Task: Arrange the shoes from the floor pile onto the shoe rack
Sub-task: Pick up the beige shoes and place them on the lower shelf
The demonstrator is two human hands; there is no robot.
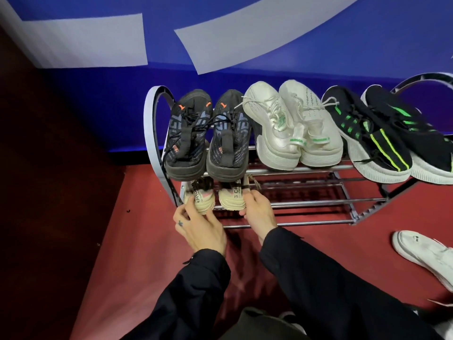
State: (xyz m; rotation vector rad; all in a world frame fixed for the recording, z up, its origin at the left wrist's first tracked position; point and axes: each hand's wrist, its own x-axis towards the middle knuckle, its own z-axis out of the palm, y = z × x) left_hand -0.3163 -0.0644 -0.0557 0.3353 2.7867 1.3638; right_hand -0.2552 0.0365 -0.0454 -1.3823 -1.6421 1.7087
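Observation:
A metal shoe rack (pixel 304 204) stands against the blue wall. Its top shelf holds a dark pair with orange marks (pixel 208 136), a cream pair (pixel 291 126) and a black pair with green stripes (pixel 389 136). On the lower shelf at the left sit two beige shoes, heels toward me. My left hand (pixel 198 227) grips the heel of the left beige shoe (pixel 199 201). My right hand (pixel 257 212) holds the right side of the right beige shoe (pixel 231 196). The toes of both beige shoes are hidden under the top shelf.
A white shoe (pixel 424 253) lies on the red floor at the right, in front of the rack. A dark wooden panel (pixel 49 192) borders the left side. The rack's curved side frame (pixel 153 133) rises just left of the beige shoes.

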